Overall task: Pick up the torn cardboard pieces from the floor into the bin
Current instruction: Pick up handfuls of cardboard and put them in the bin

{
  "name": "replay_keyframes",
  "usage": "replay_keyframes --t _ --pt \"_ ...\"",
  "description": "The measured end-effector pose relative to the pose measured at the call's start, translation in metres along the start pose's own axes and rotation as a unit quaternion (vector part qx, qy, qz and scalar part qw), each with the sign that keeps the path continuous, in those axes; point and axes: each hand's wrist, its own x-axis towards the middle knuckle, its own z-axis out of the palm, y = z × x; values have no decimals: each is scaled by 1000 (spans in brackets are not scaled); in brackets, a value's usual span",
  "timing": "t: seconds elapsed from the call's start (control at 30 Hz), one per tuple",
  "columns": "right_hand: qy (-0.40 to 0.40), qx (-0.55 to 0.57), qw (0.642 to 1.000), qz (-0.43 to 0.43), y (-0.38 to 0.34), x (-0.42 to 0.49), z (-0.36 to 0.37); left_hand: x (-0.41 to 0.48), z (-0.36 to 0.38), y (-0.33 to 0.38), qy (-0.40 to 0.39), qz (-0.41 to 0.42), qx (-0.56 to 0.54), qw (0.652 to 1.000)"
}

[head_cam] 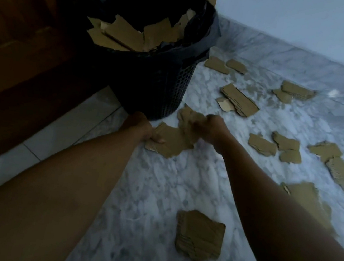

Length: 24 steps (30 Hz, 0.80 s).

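Just below the frame's centre, the left hand (143,128) pinches the left edge of a flat cardboard piece (169,144), thumb on top. The piece's long axis runs rightward to the right hand (212,129). That hand is blurred, but its fingers look curled round a bent cardboard piece (187,118) overlapping the flat one. Both pieces sit between the 2 hands, low over the marble floor (158,194). The bin (156,89), already holding scraps, stands above them toward the upper left, its base just beside the left hand, the nearer one. A squarish piece (200,236) lies at lower centre.
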Motion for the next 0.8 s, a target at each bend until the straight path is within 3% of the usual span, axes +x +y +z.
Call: replay_keyframes --t 0.17,0.3,0.43,0.5,0.57,0.67,0.8 --pt "-25 -81 996 5 -29 31 22 9 3 0 3 0 3 1000" --pt "33 -160 987 7 -35 29 48 6 -1 1 -2 29 58 998" --pt "57 -11 996 64 -26 26 47 -8 -2 10 -36 69 63 995" --pt "52 74 992 91 -16 16 45 12 15 3 -26 42 68 996" --pt "52 83 991 91 -2 1 44 20 33 -4 -8 8 84 996" --pt "46 47 995 70 22 -26 40 -44 39 4 -2 -27 48 998" --pt "68 156 982 79 65 -60 24 -101 51 22 -21 19 -64 998"
